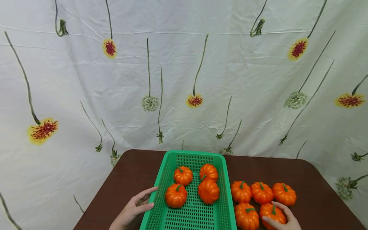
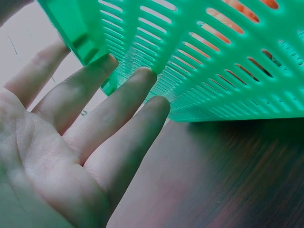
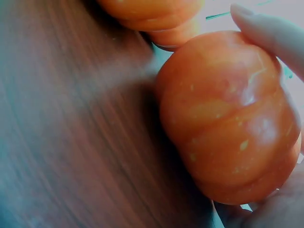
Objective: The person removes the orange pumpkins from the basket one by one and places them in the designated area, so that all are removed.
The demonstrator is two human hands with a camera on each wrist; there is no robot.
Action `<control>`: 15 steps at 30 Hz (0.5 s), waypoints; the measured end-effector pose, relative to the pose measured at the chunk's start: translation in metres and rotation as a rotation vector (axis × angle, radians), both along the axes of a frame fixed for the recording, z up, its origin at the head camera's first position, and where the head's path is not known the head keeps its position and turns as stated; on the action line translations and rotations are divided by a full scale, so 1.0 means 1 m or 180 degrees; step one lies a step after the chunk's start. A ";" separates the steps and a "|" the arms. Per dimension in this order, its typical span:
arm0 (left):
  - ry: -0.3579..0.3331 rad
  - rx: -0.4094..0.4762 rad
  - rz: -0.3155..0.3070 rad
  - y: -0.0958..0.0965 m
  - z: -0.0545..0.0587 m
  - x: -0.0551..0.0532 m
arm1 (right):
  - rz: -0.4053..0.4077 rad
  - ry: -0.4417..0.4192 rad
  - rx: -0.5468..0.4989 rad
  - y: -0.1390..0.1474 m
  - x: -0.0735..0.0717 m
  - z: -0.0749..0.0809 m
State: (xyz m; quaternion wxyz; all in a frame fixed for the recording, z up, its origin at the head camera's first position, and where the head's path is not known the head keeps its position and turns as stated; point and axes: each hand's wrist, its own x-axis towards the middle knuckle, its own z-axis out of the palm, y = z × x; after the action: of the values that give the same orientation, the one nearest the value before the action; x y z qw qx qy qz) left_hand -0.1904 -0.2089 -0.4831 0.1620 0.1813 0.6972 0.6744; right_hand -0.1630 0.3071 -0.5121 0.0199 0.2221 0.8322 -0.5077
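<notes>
A green plastic basket (image 1: 197, 154) with slotted walls stands in the middle of the head view, with several orange toy pumpkins lying in it. My left hand (image 1: 133, 209) is at its left side, fingers extended. In the left wrist view the fingertips (image 2: 145, 76) rest against the slotted wall. To the right of the basket, several more pumpkins sit on the table in two short rows. My right hand (image 1: 284, 218) grips the front right pumpkin (image 1: 273, 215), thumb on its left and fingers curled over its far right side. Close up, this pumpkin (image 3: 228, 118) sits low over the tabletop.
Beside the held pumpkin sits another pumpkin (image 1: 246, 216), close to the basket's right wall. Behind them stand three more, the rightmost pumpkin (image 1: 284, 194) farthest from the basket. The dark brown table (image 1: 129, 172) ends at a white flower-print cloth (image 1: 178, 124).
</notes>
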 end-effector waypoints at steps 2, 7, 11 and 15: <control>0.0005 0.0003 -0.0001 0.000 -0.001 0.001 | 0.0002 0.0022 0.0007 -0.002 0.000 0.001; -0.0035 0.0007 0.0027 0.000 -0.002 0.002 | -0.0021 0.0201 -0.0138 -0.006 0.001 0.006; -0.0045 -0.0003 0.0045 0.000 -0.002 0.001 | -0.0240 0.0461 -0.0372 -0.009 0.003 0.017; -0.0049 0.0031 0.0031 0.000 -0.002 0.000 | -0.0536 0.0634 -0.0572 -0.013 0.005 0.031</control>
State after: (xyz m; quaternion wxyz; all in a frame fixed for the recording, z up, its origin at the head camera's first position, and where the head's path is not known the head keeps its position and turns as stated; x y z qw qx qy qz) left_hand -0.1906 -0.2088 -0.4850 0.1632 0.1734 0.6935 0.6800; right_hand -0.1578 0.2939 -0.4814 -0.0856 0.2369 0.7596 -0.5996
